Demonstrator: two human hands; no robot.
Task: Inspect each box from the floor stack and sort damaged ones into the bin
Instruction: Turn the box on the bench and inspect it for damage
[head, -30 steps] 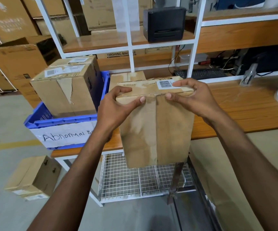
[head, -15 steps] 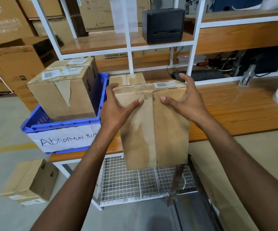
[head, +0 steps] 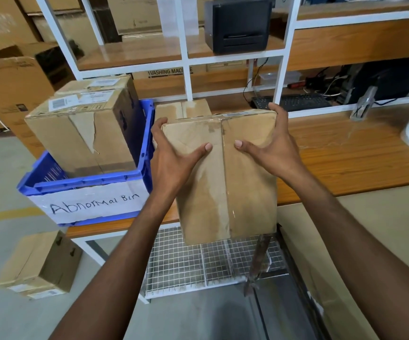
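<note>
The box between left hand and right hand: brown cardboard, paler scuffed patches, glossy clear tape line down the middle. Bin, left of the left hand: blue; white label, black handwriting. Carton inside it: brown, pale torn strip. Tabletop right of the right hand: orange-brown wood grain. Rack below the hands: white wire grid.
</note>
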